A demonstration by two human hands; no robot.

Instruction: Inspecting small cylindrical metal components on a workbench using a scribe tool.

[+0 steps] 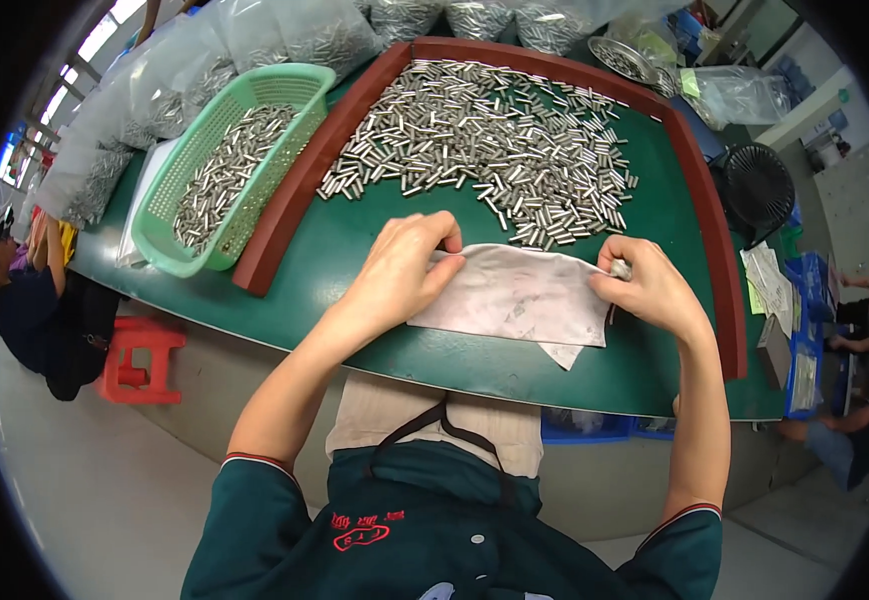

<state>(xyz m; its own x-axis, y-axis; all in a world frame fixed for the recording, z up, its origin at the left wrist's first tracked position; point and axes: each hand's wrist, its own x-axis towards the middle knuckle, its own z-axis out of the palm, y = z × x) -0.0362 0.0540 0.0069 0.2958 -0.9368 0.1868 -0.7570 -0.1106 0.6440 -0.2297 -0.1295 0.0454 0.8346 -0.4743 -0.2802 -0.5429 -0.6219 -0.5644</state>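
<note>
A stained, pale pinkish cloth (515, 298) is stretched between my two hands above the near part of the green table. My left hand (410, 262) pinches its upper left corner between thumb and fingers. At the upper right corner, my right hand (650, 282) grips it the same way, and a small crumpled pale bit shows between those fingers. One pointed corner of the cloth hangs below its lower edge. Just beyond it spreads a large heap of short, shiny metal pins (495, 135), the closest ones almost at the cloth's top edge.
A dark red wooden frame (300, 200) borders the pins. Left of it stands a green plastic basket (170, 190) holding more pins. Clear bags (335, 40) of metal parts line the back. A black fan (758, 190) is at right. A red stool (145, 360) and seated people flank the table.
</note>
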